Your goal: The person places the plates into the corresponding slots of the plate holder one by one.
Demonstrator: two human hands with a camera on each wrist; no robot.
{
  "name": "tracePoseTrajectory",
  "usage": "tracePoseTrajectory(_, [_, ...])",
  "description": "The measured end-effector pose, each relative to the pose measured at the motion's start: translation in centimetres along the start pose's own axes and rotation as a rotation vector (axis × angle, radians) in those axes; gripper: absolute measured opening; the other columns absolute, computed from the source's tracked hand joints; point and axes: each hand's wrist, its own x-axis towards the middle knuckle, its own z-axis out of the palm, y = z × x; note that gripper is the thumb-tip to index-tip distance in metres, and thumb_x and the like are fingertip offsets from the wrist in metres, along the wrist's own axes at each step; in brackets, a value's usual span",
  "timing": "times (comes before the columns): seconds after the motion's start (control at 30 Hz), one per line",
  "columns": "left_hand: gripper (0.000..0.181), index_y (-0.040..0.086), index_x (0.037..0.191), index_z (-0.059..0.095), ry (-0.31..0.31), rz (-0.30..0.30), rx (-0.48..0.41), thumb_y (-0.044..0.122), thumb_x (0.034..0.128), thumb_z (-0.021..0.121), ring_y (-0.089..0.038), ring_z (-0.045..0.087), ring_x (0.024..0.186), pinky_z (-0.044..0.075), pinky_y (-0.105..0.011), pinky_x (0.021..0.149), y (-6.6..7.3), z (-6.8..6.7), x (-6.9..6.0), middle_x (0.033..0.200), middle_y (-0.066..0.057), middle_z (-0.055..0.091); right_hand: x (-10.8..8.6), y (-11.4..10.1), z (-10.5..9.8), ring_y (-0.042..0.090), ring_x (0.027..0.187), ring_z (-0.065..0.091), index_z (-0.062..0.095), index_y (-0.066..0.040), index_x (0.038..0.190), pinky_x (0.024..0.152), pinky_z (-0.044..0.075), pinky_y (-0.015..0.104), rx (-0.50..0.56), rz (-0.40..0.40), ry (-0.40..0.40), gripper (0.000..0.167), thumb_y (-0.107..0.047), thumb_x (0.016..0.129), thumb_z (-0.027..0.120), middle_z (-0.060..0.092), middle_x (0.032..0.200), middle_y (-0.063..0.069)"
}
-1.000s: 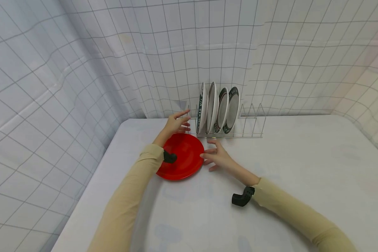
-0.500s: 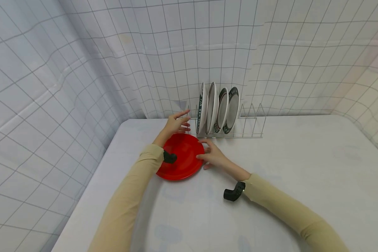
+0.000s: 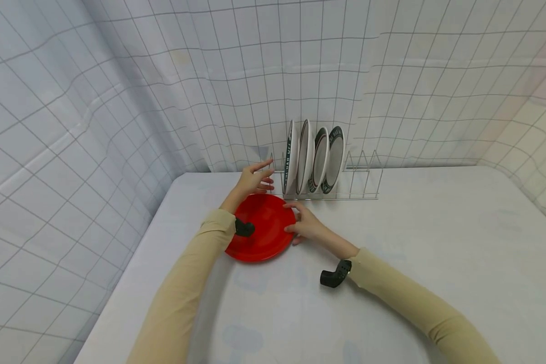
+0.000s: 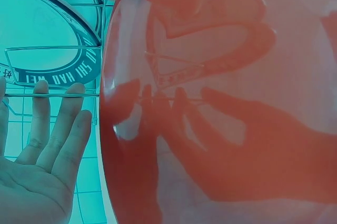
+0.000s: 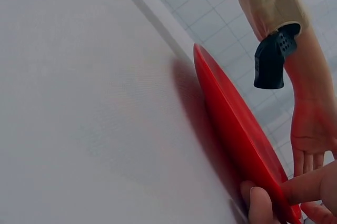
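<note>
A red plate (image 3: 270, 230) lies on the white table at the left end of a wire dish rack (image 3: 359, 196). My right hand (image 3: 310, 226) pinches the plate's right rim; in the right wrist view the thumb is on one face and curled fingers (image 5: 259, 203) on the other. My left hand (image 3: 254, 178) is beyond the plate, at the rack's left end. In the left wrist view its fingers (image 4: 66, 113) are extended, with the fingertips at a rack wire. The plate's left part is hidden under the left forearm and wrist camera.
Several white plates with dark lettered rims, such as this plate (image 3: 334, 159), stand upright in the rack. Vacant slots are at the rack's right end. A white grid-patterned curtain (image 3: 236, 76) hangs close behind and along the left side. White tabletop (image 3: 437, 227) extends to the right.
My right hand has moved left onto the red plate's right rim and now pinches it. The left hand and the plate have hardly moved.
</note>
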Motion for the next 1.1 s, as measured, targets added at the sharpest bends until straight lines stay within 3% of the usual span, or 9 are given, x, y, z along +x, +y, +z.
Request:
tracePoseTrajectory(0.2, [0.046,0.025,0.143,0.047,-0.004,0.007,0.014,0.027,0.0981,0.055,-0.041,0.068,0.096,0.057,-0.045,0.085,-0.1,0.0,0.0,0.116,-0.033,0.062,-0.1,0.3,-0.8,0.013,0.051,0.057,0.034,-0.016,0.145,0.049,0.053,0.020,0.002,0.028,-0.062,0.065,0.006,0.089,0.057,0.051,0.120,0.025])
tracePoseTrajectory(0.37, [0.046,0.025,0.144,0.047,-0.011,0.009,0.019,0.027,0.0981,0.055,-0.044,0.066,0.100,0.057,-0.045,0.085,-0.2,-0.1,0.2,0.114,-0.032,0.063,-0.5,0.5,-1.7,0.014,0.053,0.055,0.031,-0.017,0.147,0.052,0.052,0.019,-0.019,0.010,-0.135,0.068,0.005,0.087,0.053,0.032,0.145,0.020])
tracePoseTrajectory(0.6, [0.047,0.024,0.143,0.047,-0.013,0.012,0.019,0.027,0.0977,0.056,-0.023,0.074,0.076,0.059,-0.043,0.082,-0.3,-0.1,0.3,0.115,-0.034,0.062,-1.6,0.3,-2.9,0.014,0.055,0.053,0.025,-0.019,0.151,0.054,0.050,0.020,-0.005,-0.051,-0.236,0.073,0.004,0.088,0.051,0.006,0.160,0.008])
tracePoseTrajectory(0.7, [0.047,0.023,0.143,0.047,-0.009,0.011,0.013,0.027,0.0974,0.056,-0.016,0.073,0.070,0.059,-0.044,0.081,-0.2,-0.1,0.3,0.114,-0.034,0.062,-2.1,0.3,-3.2,0.014,0.058,0.056,0.020,-0.020,0.153,0.057,0.052,0.020,0.020,-0.045,-0.260,0.075,0.003,0.089,0.050,0.006,0.159,0.008])
tracePoseTrajectory(0.83, [0.046,0.024,0.142,0.048,-0.004,0.004,0.007,0.027,0.0970,0.057,-0.023,0.074,0.075,0.059,-0.045,0.083,-0.2,0.0,0.3,0.112,-0.033,0.064,-2.6,0.6,-3.7,0.017,0.068,0.060,0.020,-0.021,0.154,0.064,0.056,0.022,0.046,-0.006,-0.277,0.075,0.002,0.090,0.050,0.012,0.156,0.011])
tracePoseTrajectory(0.97, [0.046,0.024,0.142,0.048,0.000,0.003,0.024,0.027,0.0971,0.057,-0.029,0.074,0.083,0.060,-0.042,0.081,-0.2,-0.1,0.3,0.111,-0.031,0.065,-3.1,1.1,-4.1,0.022,0.087,0.061,0.023,-0.022,0.152,0.070,0.059,0.028,0.054,0.018,-0.284,0.071,0.001,0.091,0.051,0.019,0.152,0.013])
tracePoseTrajectory(1.1, [0.046,0.024,0.143,0.047,-0.004,0.003,0.039,0.026,0.0979,0.056,-0.031,0.073,0.086,0.060,-0.039,0.079,-0.2,-0.1,0.2,0.114,-0.032,0.064,-3.5,1.7,-4.3,0.026,0.111,0.050,0.024,-0.020,0.151,0.077,0.057,0.027,0.024,-0.040,-0.275,0.068,0.000,0.091,0.049,0.016,0.155,0.012])
